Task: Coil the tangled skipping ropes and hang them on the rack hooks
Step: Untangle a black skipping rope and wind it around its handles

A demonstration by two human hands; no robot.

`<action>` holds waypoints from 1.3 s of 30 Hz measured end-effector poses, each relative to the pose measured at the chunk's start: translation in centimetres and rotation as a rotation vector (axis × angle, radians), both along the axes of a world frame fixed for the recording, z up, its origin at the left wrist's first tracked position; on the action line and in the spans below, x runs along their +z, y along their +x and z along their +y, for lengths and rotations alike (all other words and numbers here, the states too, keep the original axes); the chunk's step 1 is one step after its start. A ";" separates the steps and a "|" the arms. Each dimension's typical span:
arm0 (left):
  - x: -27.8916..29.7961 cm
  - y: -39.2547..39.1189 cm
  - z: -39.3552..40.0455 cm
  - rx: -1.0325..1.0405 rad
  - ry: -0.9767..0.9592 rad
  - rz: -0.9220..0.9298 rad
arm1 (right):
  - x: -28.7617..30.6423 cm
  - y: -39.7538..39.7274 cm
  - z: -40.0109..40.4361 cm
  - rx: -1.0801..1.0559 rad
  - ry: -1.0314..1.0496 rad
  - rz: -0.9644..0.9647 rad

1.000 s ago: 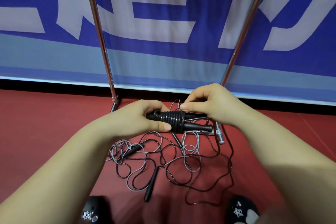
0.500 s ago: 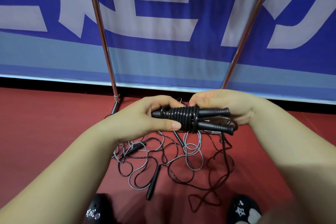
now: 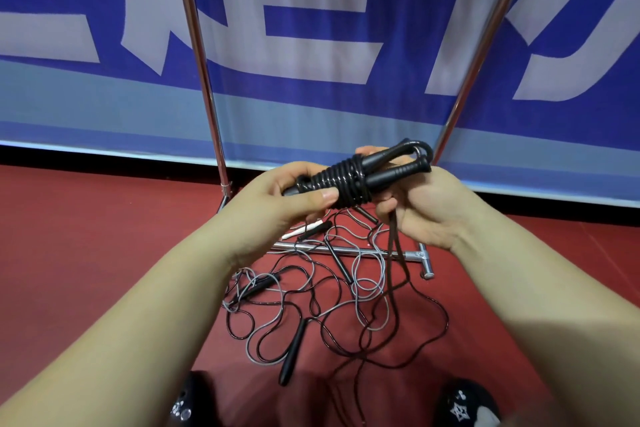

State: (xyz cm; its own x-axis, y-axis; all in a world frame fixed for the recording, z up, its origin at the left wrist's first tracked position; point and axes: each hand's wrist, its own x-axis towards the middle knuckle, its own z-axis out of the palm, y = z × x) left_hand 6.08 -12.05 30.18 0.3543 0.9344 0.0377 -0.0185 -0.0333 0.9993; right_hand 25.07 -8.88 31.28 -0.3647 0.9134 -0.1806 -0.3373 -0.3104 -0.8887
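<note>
Your left hand (image 3: 294,194) gripped the near end of the black wrapped rope bundle (image 3: 349,180), thumb pressed across its coils, while your right hand (image 3: 426,208) curled round the loose black cord (image 3: 394,253) trailing from it (those fingers sat partly behind the handles, so the exact pinch was hard to make out). Behind you hung a blue banner (image 3: 311,28) with large pale characters, cut off at the top edge and not readable as words. Two chrome rack poles (image 3: 197,55) rose out of view; no hooks showed. Below, the tangled ropes (image 3: 311,302), black and grey, lay on the red floor (image 3: 86,236) over the rack's foot bar (image 3: 412,255). Dark shoes (image 3: 464,406) with white star prints were cropped at the bottom. Compared with half a second before, the bundle's far end had tilted upward and your right hand had dropped beneath it.
</note>
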 end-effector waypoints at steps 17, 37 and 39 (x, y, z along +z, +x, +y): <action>-0.7 0.5 1.0 0.497 -0.018 0.006 | -0.4 -1.3 -1.5 0.021 0.239 -0.578; -1.3 0.1 2.1 0.521 0.065 0.612 | 1.1 1.0 -1.9 -0.146 0.699 -1.138; -1.4 0.4 2.0 0.432 0.042 0.650 | 1.2 1.4 -1.7 -0.146 0.726 -1.177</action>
State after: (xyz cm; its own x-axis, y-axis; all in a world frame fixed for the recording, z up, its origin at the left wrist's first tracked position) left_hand 6.47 -10.05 28.82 -0.0774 0.9969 -0.0149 0.5930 0.0580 0.8031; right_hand 26.48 -10.60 32.43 -0.2257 0.9503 0.2145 0.7248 0.3109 -0.6148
